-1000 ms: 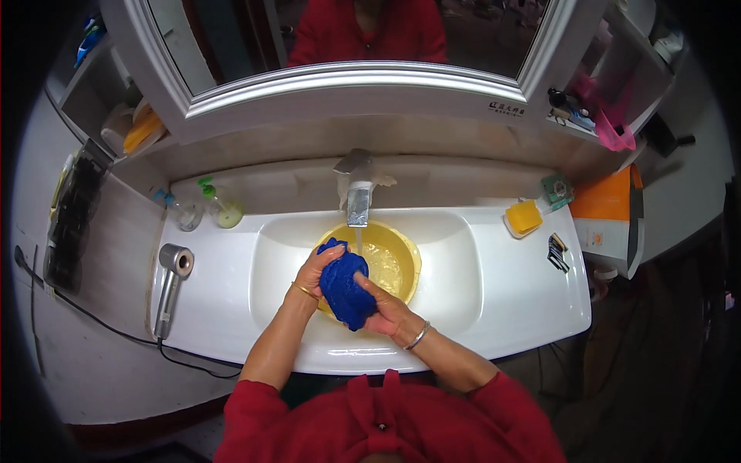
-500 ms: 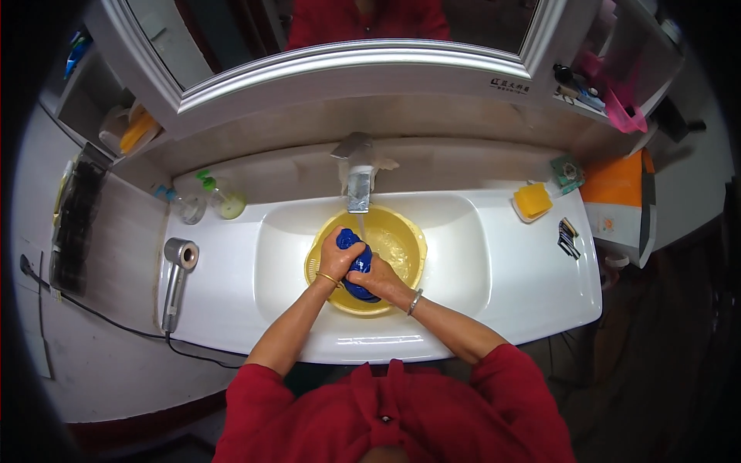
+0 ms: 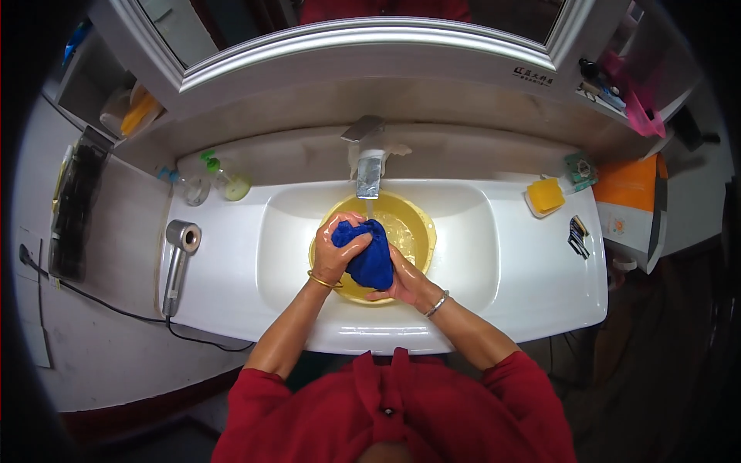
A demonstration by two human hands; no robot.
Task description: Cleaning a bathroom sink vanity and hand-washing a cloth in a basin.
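A wet, bunched blue cloth (image 3: 373, 261) is held between my two hands over the yellow basin (image 3: 426, 235). My left hand (image 3: 333, 251) grips its upper left part, thumb lying across the front. At the lower right, my right hand (image 3: 407, 279) holds the cloth's side, with some fingers hidden beneath it. Just beyond, a thin stream of water runs from the tap (image 3: 369, 176) toward the basin. Water shows in the basin, which stands inside the white sink (image 3: 463, 262).
Two pump bottles, one clear (image 3: 193, 189) and one green-topped (image 3: 231, 184), stand back left. A hair dryer (image 3: 179, 258) with a cord lies at the left edge. On the right are a yellow sponge (image 3: 546, 196), a green box (image 3: 579, 170) and small dark clips (image 3: 577, 237).
The blue cloth has gone from tightly squeezed to looser and more spread. My right hand has shifted right and down from its top to its side. The view has tilted slightly.
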